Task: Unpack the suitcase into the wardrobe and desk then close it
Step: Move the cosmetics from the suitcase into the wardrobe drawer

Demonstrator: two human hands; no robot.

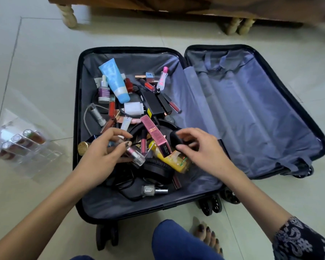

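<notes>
1. Blue denim on a knee [176,239] fills the near edge of my feed, with a bare foot [208,237] just right of it on the pale tiled floor [45,212].
2. Just beyond, the suitcase [76,128] lies opened flat on the floor. Its left half is heaped with cosmetics, and its right half shows blue-grey lining [251,119].
3. The left hand [101,151] hovers over the near-left of the heap, pinching a small clear bottle [138,157] with pink inside.
4. The right hand [201,149] is near the hinge, fingers curled round a black rounded object [175,137].
5. Between the hands I see a pink box [155,136] lying across a yellow bottle [174,160], with black headphones [156,168] nearer.
6. Farther in lie a white charger [133,107] and a blue tube [114,79].
7. Left of the suitcase, a clear organiser [26,156] holds lipsticks [34,136].
8. Farthest, wooden furniture legs [68,15] stand on the tiles.
</notes>
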